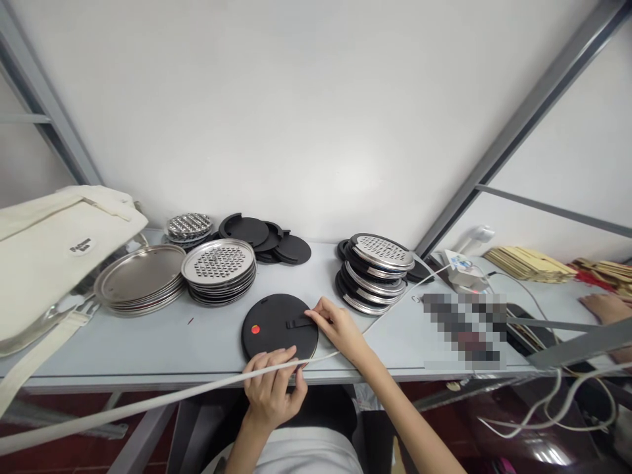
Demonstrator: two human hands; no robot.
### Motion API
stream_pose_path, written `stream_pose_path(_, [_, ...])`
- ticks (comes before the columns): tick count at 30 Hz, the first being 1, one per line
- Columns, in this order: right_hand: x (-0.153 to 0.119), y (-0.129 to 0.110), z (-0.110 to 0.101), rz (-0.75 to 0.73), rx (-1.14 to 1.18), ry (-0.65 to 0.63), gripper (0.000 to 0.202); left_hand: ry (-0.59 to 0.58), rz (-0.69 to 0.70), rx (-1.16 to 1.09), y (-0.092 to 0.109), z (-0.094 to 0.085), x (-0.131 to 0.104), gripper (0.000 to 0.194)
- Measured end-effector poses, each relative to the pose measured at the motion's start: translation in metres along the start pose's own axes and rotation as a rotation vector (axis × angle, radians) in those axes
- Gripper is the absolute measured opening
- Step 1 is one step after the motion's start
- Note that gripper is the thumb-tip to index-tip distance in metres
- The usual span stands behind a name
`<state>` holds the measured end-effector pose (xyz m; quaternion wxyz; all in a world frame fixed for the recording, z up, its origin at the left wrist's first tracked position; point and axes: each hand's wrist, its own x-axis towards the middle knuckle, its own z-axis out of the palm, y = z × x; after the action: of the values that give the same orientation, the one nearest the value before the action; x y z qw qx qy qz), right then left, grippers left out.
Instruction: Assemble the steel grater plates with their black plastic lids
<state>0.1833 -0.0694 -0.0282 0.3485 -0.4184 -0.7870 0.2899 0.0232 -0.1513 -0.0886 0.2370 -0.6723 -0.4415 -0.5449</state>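
A round black disc [276,336] with a red dot lies near the front edge of the grey table [212,349]. My left hand [274,385] is at the disc's front rim, fingers wrapped against it and thumb beneath. On the disc's right side, my right hand [333,322] pinches the end of a small black strip [299,322] that lies on the disc. A white cable [187,393] crosses in front of my left hand.
Stacks of metal plates [143,276] and perforated discs [220,266] stand left, with black discs [291,249] behind. Another stack [378,273] is to the right. A cream bag [54,257] lies far left. At far right are yellow packets [526,263] and another person's hand [605,306].
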Motion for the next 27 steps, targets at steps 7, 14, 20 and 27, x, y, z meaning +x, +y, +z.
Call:
stream_pose_path(7, [-0.0007, -0.0019, 0.0011, -0.012, -0.034, 0.028, 0.031, -0.007, -0.004, -0.005, -0.001, 0.0006, -0.0021, 0.008])
stream_pose_path(14, [-0.0006, -0.0011, 0.0019, -0.014, -0.025, 0.004, 0.025, -0.006, 0.0, -0.003, -0.0008, 0.0003, -0.0014, 0.009])
stream_pose_path(20, [-0.0007, 0.0025, 0.0029, -0.016, -0.036, 0.035, 0.019, -0.004, -0.001, -0.001, 0.0001, -0.0004, 0.0002, 0.009])
stream_pose_path(27, [0.0002, -0.0006, 0.0016, -0.008, -0.019, 0.042, 0.017, -0.009, -0.002, 0.004, -0.0009, 0.0005, -0.0015, 0.008])
